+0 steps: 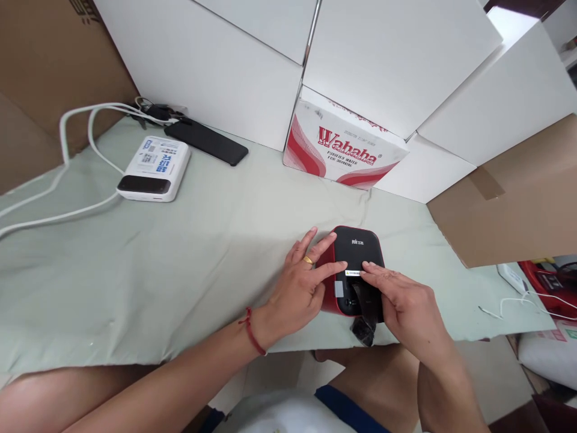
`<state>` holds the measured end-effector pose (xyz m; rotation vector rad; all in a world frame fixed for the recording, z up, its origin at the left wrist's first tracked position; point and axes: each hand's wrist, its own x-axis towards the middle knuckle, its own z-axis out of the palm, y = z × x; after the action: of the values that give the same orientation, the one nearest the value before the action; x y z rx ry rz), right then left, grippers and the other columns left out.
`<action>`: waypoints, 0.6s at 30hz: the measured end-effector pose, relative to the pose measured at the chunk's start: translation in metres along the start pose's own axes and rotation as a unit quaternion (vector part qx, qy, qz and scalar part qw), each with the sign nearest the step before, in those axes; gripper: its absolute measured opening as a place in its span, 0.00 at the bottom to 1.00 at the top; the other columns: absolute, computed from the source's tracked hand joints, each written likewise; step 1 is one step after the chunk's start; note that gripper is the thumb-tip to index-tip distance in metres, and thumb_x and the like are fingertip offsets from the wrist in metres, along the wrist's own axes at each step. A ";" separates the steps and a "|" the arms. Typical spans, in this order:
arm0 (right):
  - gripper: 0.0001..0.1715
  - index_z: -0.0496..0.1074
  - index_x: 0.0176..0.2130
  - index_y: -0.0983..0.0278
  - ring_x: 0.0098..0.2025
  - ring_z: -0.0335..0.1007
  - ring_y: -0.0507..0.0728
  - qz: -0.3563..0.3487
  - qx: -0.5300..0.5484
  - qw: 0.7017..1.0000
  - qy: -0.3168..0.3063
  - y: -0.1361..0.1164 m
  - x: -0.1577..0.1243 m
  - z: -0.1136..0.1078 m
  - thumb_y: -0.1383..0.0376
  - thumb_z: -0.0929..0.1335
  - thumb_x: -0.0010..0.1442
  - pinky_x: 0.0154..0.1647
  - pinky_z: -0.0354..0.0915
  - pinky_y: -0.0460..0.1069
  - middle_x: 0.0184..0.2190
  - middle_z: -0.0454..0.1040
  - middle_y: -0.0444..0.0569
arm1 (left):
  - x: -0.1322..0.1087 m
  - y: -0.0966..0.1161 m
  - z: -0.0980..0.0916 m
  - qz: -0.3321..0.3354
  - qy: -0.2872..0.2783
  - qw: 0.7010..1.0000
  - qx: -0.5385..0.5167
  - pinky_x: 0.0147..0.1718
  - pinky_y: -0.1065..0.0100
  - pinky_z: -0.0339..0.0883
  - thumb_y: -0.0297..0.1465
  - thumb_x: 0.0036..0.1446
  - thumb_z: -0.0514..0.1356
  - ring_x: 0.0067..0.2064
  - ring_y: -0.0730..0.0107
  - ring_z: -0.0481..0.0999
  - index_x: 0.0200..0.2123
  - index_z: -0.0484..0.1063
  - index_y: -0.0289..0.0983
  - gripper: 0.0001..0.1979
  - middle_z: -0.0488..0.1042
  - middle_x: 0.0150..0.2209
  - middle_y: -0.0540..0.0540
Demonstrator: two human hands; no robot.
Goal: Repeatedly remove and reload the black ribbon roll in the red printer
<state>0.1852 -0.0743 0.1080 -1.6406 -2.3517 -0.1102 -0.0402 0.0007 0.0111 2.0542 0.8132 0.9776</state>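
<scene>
A rounded box-shaped device (359, 254) with a black top and red sides sits near the table's front edge. White lettering, a small white label and a grey sticker show on it. From its near end hangs a black strip (366, 304), its crumpled end over the cloth. Spread fingers of my left hand (300, 287) rest against the device's left side and top, one fingertip beside the label. My right hand (401, 294) lies on the top from the right, fingers stretched out with tips near the label; it hides part of the right side.
Pale green cloth (216, 252) covers the table. At the left are a white boxy device (155, 168), a black phone-like slab (207, 141) and white cables (81, 111). A Wahaha carton (345, 144) leans on the white panels behind. Cardboard (518, 192) stands at the right.
</scene>
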 end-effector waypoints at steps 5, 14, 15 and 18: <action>0.24 0.84 0.51 0.55 0.58 0.84 0.57 0.087 0.167 0.976 0.107 0.006 -0.024 0.018 0.74 0.62 0.72 0.64 0.79 0.56 0.53 0.86 0.44 | 0.003 0.001 -0.005 -0.009 -0.013 1.000 -0.026 0.79 0.32 0.44 0.19 0.61 0.56 0.84 0.48 0.43 0.60 0.81 0.50 0.31 0.61 0.79 0.51; 0.23 0.81 0.57 0.58 0.58 0.79 0.65 0.273 0.134 0.952 -0.010 0.054 -0.069 0.045 0.59 0.69 0.66 0.60 0.76 0.63 0.55 0.83 0.53 | 0.002 0.001 0.000 -0.032 0.005 0.994 -0.102 0.81 0.37 0.44 0.32 0.68 0.63 0.83 0.48 0.47 0.60 0.79 0.48 0.19 0.57 0.80 0.45; 0.22 0.82 0.55 0.58 0.56 0.79 0.64 0.261 0.143 0.954 -0.033 0.055 -0.068 0.048 0.62 0.69 0.62 0.58 0.77 0.61 0.53 0.84 0.52 | 0.001 0.000 0.001 -0.057 0.005 0.991 -0.123 0.80 0.37 0.45 0.33 0.67 0.64 0.84 0.48 0.45 0.62 0.77 0.49 0.21 0.54 0.81 0.45; 0.22 0.83 0.50 0.59 0.52 0.78 0.63 0.254 0.145 0.954 -0.068 0.054 -0.062 0.054 0.67 0.67 0.58 0.55 0.76 0.60 0.49 0.83 0.53 | 0.000 -0.003 0.005 -0.126 0.001 0.974 -0.188 0.80 0.38 0.46 0.36 0.64 0.67 0.84 0.47 0.42 0.73 0.64 0.52 0.35 0.45 0.83 0.44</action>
<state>0.2455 -0.1002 0.0351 -2.0774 -1.8373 0.4392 -0.0363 0.0005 0.0066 1.5849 0.7974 0.9110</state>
